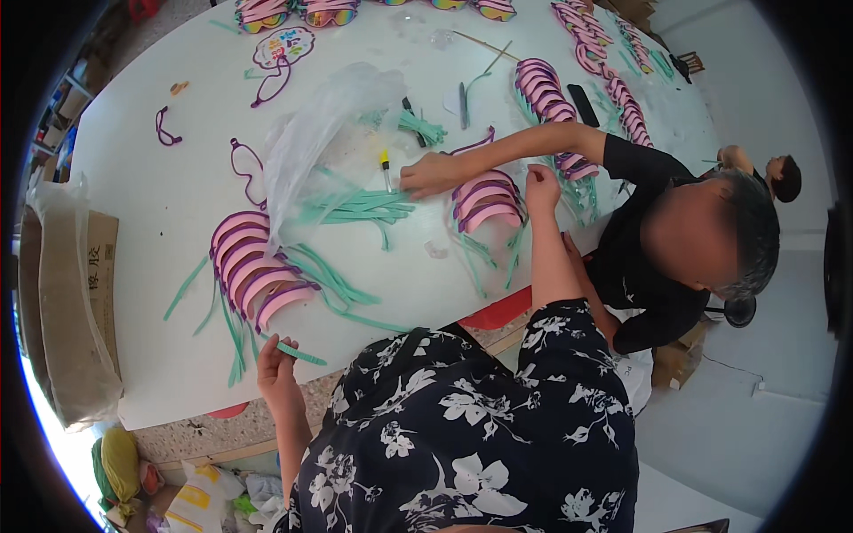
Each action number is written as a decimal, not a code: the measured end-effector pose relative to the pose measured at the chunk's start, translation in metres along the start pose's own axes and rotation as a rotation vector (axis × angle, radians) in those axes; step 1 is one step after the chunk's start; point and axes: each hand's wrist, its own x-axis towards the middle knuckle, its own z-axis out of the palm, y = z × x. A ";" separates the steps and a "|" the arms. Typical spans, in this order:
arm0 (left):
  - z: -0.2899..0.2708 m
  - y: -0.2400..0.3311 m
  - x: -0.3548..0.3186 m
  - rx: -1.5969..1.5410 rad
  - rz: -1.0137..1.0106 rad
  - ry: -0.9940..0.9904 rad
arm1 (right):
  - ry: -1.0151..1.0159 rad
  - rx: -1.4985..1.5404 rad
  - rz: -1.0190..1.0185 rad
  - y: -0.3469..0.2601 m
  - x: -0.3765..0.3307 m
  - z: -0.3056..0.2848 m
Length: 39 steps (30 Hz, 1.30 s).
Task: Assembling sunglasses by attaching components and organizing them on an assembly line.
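Note:
Low at the table's near edge, my left hand (281, 371) pinches a short teal strap (305, 355). Just beyond it lies a row of nested pink goggle frames (246, 259) with purple edges, teal straps trailing from both sides. My right hand (542, 188) is raised at the right end of a smaller row of pink frames (489, 202). Its fingers are closed, and what they hold, if anything, is too small to make out. A co-worker's hand (428, 175) reaches in from the right, beside a bundle of loose teal straps (369, 207).
A clear plastic bag (320, 133) lies mid-table near a yellow-topped tool (385, 162). Loose purple frames (247, 169) are scattered at left. More pink frame rows (544, 93) run along the right. A cardboard box (99, 275) stands at the left edge; a co-worker (649, 231) sits close right.

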 end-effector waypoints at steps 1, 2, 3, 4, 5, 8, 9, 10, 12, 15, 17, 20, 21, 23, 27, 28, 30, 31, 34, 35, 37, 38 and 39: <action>-0.004 -0.006 0.005 0.058 0.039 -0.004 | -0.100 -0.154 -0.004 0.001 0.012 0.004; -0.001 -0.007 0.007 0.112 0.080 -0.006 | -0.201 -0.305 -0.013 -0.007 0.022 0.007; 0.003 -0.003 0.006 0.174 0.060 0.032 | -0.303 -0.455 -0.023 -0.011 0.033 0.010; 0.006 -0.004 0.008 0.185 0.054 0.049 | -0.279 -0.480 -0.251 0.000 0.045 0.019; 0.004 -0.007 0.009 0.198 0.049 0.074 | -0.258 -0.493 -0.483 0.006 0.051 0.033; -0.001 -0.014 0.010 0.236 0.009 0.163 | -0.362 -0.435 -0.707 0.014 0.063 0.050; -0.001 -0.014 0.009 0.247 -0.007 0.194 | -0.443 -0.461 -0.710 0.002 0.067 0.050; -0.001 -0.012 0.006 0.298 0.006 0.223 | -0.525 -0.488 -0.713 -0.010 0.069 0.051; 0.004 -0.007 0.003 0.397 0.024 0.248 | -0.711 -0.592 -0.551 -0.024 0.083 0.054; -0.003 -0.016 0.004 0.534 0.207 0.242 | -0.637 -0.592 -0.460 -0.034 0.078 0.054; -0.004 -0.013 0.006 0.739 0.356 0.208 | -0.479 -0.572 -0.516 -0.021 0.076 0.054; -0.003 -0.012 0.011 0.775 0.430 0.181 | -0.199 -0.658 -0.660 0.049 0.084 0.080; -0.002 -0.014 0.013 0.744 0.426 0.163 | -0.066 -0.731 -0.664 0.066 0.081 0.082; 0.000 -0.009 0.005 0.799 0.470 0.177 | 0.061 -0.415 -0.350 0.038 0.056 0.076; -0.009 0.000 0.000 0.789 0.294 0.096 | 0.341 0.135 0.075 -0.016 -0.019 0.015; -0.009 0.002 -0.001 0.774 0.251 0.075 | 0.397 0.066 0.057 -0.014 -0.035 0.007; -0.001 0.010 -0.007 0.659 0.306 0.041 | 0.418 0.178 0.011 -0.038 -0.070 -0.006; 0.003 0.013 -0.007 0.612 0.294 0.040 | 0.370 0.241 -0.016 -0.057 -0.090 -0.018; -0.015 0.013 -0.003 0.610 0.276 -0.052 | 0.098 0.456 -0.075 -0.114 -0.155 -0.029; -0.021 0.011 0.000 0.625 0.275 -0.099 | -0.027 0.440 -0.112 -0.130 -0.176 -0.027; -0.028 0.010 0.003 0.597 0.347 -0.168 | -0.262 0.496 -0.190 -0.164 -0.220 -0.014; -0.028 0.011 0.005 0.580 0.382 -0.208 | -0.363 0.555 -0.227 -0.179 -0.241 -0.008; -0.021 0.015 0.003 0.578 0.354 -0.208 | -0.466 0.574 -0.301 -0.188 -0.262 0.004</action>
